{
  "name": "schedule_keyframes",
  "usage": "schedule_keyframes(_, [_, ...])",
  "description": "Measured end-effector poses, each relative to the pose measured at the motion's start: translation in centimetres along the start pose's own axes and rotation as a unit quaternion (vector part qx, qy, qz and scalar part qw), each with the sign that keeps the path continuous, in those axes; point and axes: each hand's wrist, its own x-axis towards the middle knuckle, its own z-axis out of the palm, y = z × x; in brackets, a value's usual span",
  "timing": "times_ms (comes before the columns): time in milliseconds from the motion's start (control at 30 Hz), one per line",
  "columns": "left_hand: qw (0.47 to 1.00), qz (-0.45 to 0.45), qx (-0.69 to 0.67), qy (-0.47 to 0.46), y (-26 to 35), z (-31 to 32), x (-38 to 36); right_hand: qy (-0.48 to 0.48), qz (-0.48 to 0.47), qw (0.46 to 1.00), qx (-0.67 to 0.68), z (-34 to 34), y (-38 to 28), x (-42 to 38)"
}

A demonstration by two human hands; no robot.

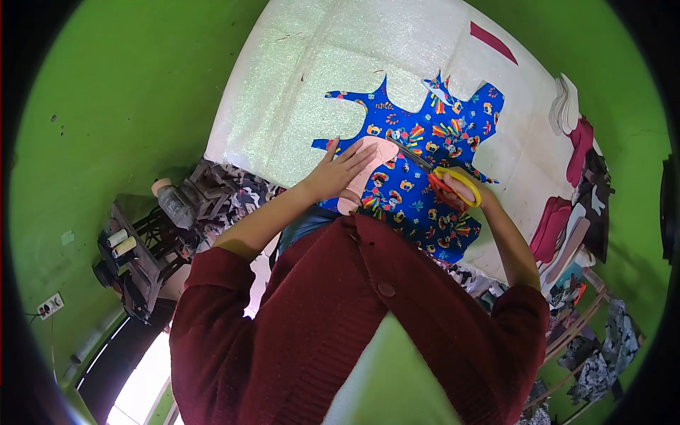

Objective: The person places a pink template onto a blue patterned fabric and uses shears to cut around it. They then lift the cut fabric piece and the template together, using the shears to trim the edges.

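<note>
Blue patterned fabric (404, 185) with irregular cut edges lies on the pale, shiny table covering. A light pink template (380, 152) rests on it. My left hand (337, 172) lies with fingers spread over the template's left part, pressing it onto the fabric. My right hand (464, 190) is closed round the yellow and orange handles of the scissors (439, 172). Their blades point up and left, with the tips at the template's upper right edge, on the blue fabric. Whether the blades are apart is hard to tell.
On the covered table (273, 92), a dark red strip (494, 42) lies at the far right. Stacks of white pieces (564, 106) and dark red pieces (550, 228) line the right edge. A rack with thread spools (123, 246) stands at left.
</note>
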Motion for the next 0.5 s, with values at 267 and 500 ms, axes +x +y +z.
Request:
schedule_keyframes(267, [1.000, 0.003, 0.002, 0.000, 0.0, 0.1, 0.0, -0.025, 0.099, 0.993, 0.059, -1.4, 0.9, 1.1])
schedule_keyframes(500, [1.000, 0.005, 0.001, 0.007, -0.1, 0.4, 0.0, -0.083, 0.106, 0.988, 0.078, -2.1, 0.2, 1.3])
